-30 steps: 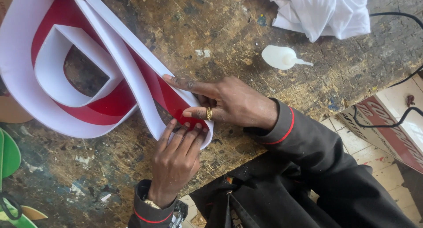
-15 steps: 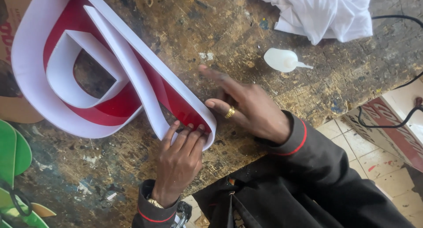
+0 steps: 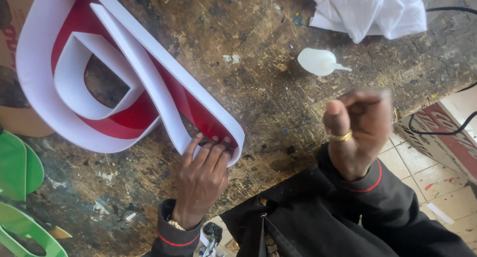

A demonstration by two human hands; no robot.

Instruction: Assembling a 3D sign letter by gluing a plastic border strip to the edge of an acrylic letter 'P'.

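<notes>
Left hand (image 3: pixel 201 180) on red-white letter (image 3: pixel 124 83)

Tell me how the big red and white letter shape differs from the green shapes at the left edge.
The large red-faced letter shape with white walls lies almost whole in view on the worn wooden bench; the flat green cut-out shapes are cropped by the frame's left edge. The letter shape has raised white side walls; the green ones look flat. The left hand presses its fingers on the letter's lower end; nothing touches the green shapes. Both have curved outlines and lie on the bench.

Sign letter (image 3: pixel 124 83) left on workbench (image 3: pixel 258 108); bottle (image 3: pixel 320 61) right; cloth (image 3: pixel 367 11) behind.
</notes>
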